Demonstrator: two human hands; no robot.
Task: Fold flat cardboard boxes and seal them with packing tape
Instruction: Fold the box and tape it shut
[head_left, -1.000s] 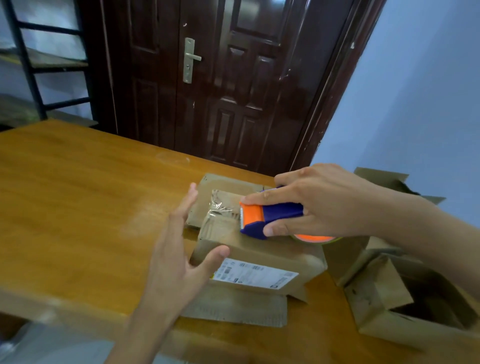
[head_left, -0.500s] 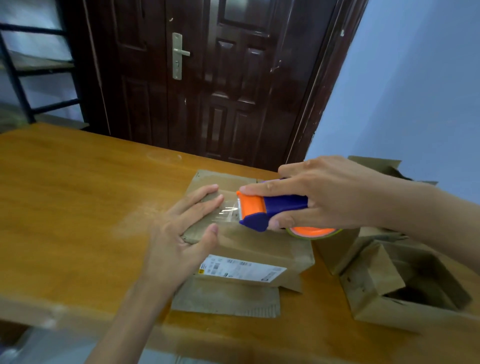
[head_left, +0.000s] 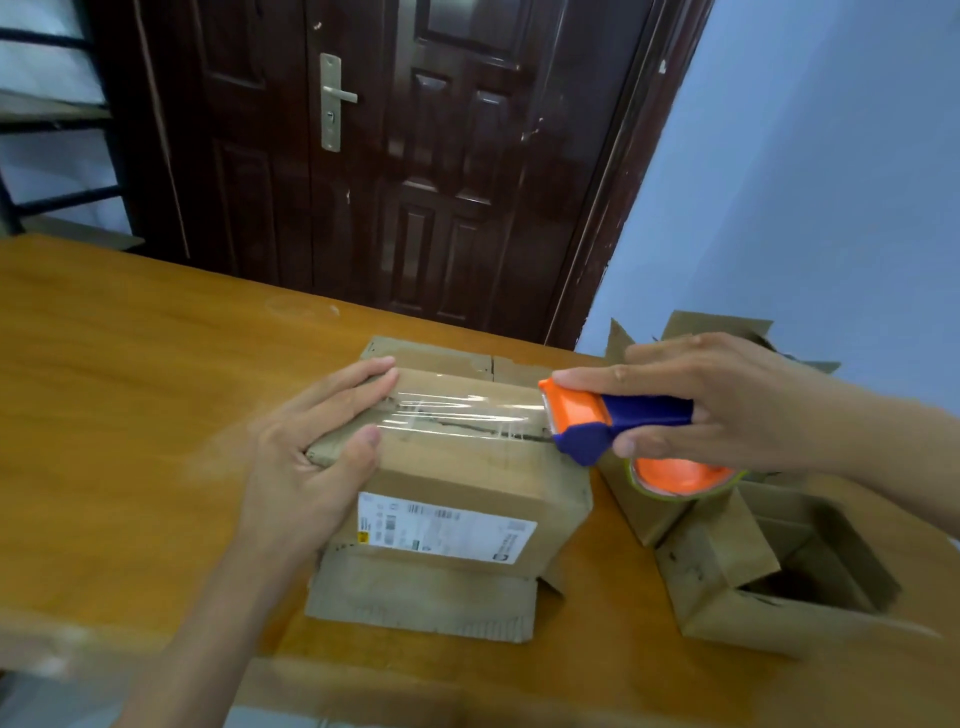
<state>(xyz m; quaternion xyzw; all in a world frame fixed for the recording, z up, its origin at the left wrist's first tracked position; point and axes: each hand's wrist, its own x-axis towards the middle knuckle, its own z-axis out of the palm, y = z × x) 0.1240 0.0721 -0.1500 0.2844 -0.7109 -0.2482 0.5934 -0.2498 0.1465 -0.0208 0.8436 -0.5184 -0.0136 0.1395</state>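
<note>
Centrally on the glossy wooden table (head_left: 130, 364) sits a matte brown cardboard box (head_left: 467, 467) with a white shipping label (head_left: 447, 527); glossy, wrinkled clear tape (head_left: 462, 410) covers its top seam. Flat fingers of the left hand (head_left: 317, 447) press its left end, while the right hand (head_left: 727, 405) grips an orange-and-blue tape dispenser (head_left: 613, 421) at the right edge.

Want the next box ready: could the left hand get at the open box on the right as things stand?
Probably not easily. The left hand holds down the taped box, and the right hand with the dispenser lies across the way to the open box.
</note>
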